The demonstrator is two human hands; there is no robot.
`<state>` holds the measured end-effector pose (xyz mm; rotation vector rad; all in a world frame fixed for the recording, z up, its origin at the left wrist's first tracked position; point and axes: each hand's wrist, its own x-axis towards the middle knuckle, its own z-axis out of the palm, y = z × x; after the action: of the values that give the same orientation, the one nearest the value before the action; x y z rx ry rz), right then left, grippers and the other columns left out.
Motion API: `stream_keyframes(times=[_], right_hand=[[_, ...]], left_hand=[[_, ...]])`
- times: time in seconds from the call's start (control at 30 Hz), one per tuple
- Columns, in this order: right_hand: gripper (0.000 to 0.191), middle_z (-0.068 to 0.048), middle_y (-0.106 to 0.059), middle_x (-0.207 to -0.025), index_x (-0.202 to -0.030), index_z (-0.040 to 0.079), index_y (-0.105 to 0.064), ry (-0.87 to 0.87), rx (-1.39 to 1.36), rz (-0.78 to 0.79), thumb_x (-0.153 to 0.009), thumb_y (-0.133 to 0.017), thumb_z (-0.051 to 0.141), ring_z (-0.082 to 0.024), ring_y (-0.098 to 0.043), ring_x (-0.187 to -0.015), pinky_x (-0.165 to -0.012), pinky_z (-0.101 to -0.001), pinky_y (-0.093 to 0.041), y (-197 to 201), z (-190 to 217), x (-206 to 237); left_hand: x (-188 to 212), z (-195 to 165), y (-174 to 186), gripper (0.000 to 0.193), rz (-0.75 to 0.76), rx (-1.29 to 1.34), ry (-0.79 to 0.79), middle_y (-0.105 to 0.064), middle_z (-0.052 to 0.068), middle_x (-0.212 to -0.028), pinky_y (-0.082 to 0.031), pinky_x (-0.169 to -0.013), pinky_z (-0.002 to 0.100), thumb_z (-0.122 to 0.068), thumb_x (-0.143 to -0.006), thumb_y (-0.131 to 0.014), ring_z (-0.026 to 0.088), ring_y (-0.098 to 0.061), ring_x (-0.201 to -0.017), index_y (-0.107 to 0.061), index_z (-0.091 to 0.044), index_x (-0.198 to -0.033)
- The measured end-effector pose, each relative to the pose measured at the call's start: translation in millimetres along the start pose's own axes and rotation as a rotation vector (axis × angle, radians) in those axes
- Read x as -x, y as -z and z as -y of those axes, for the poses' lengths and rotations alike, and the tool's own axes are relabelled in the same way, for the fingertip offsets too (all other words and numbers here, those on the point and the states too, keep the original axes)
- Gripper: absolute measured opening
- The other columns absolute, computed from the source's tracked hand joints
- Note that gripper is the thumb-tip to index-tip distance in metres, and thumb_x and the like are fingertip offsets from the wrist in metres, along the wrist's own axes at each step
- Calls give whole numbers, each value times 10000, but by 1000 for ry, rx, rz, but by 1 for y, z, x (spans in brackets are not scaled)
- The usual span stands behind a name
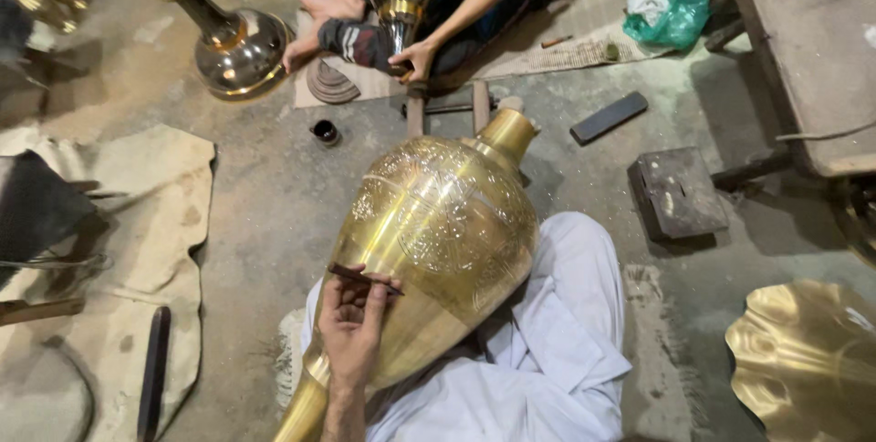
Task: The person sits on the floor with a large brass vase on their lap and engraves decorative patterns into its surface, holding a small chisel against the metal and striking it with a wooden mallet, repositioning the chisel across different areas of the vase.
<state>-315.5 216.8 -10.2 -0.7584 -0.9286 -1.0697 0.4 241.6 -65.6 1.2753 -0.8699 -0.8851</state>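
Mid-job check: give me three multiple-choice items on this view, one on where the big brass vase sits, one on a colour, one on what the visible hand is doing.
1. Where does the large brass vase rest?
A. across the person's lap
B. on the wooden bench
C. on the cloth at left

2. What colour is the bag near the top right?
A. red
B. green
C. black

3. What is the state of the left hand?
A. open and flat on the floor
B. fingers closed on a thin dark tool held against the vase
C. gripping the vase neck

Answers: 1 A, it lies over the white-clothed legs; 2 B, the plastic is green; 3 B, the tool's tip meets the brass.
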Motion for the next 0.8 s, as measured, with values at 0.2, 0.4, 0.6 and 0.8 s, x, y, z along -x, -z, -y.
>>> stream_keyframes(times=[0.2, 0.4, 0.6, 0.8], right_hand=[[203, -187, -626, -943, -1190, 34, -524, 9, -29, 37, -1029, -590, 138, -333, -627, -731, -665, -473, -548, 11, 3, -17], [417, -115, -627, -968, -1253, 61, -496, -161, 584, -768, -970, -782, -48, -247, -632, -793, -754, -392, -542, -5, 9, 4], [340, -112, -642, -800, -1096, 10, -562, -512, 1190, -1330, -834, -780, 8, -181, -648, -671, -619, -315, -535, 42, 13, 87], [265, -24, -643, -934, -1033, 33, -588, -342, 1680, -1194, -858, -785, 64, -96, -633, -881, -756, -265, -530, 61, 18, 112]], left_hand=[[1, -11, -3, 361, 20, -18, 19, -745, 141, -1067, -617, -845, 286, -25, -976, -651, 198, -743, -974, -523, 7, -1311], [-18, -21, -9, 383, 32, -83, 18, -750, 128, -1058, -627, -814, 281, -12, -949, -651, 183, -746, -947, -522, 5, -1308], [-21, -19, -11, 401, 60, -5, 4, -728, 141, -1097, -612, -868, 304, 4, -966, -644, 191, -722, -984, -513, 19, -1345], [-31, -22, -22, 392, 97, 76, 64, -701, 140, -1135, -631, -895, 347, 8, -957, -628, 221, -735, -1005, -497, 28, -1326]])
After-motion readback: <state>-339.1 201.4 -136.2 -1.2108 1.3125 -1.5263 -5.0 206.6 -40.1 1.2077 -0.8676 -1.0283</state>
